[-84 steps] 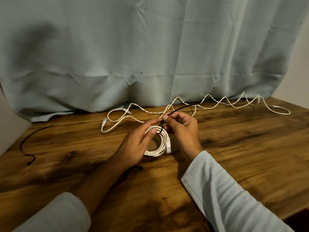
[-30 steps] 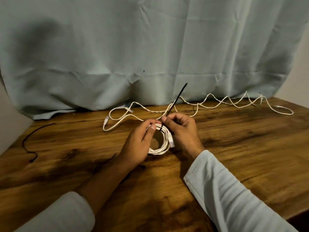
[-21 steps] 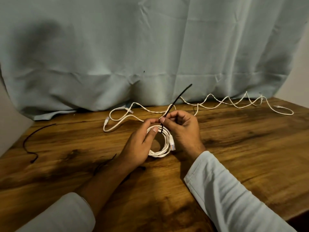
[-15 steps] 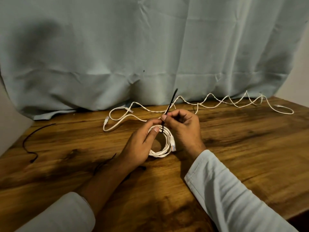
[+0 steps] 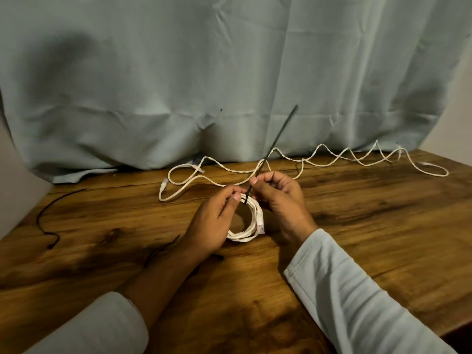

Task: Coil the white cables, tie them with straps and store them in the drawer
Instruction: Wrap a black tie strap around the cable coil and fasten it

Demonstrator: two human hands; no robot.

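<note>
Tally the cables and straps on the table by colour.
White cables: 2, the coiled cable and the loose cable.
Black straps: 3, the upright strap on the coil, the left strap, and the half-hidden strap under the left forearm.
Total: 5.

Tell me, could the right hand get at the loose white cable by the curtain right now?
Probably, but not freely: the right hand pinches the black strap around the coiled cable. The loose white cable lies just behind it on the table, nothing between.
</note>
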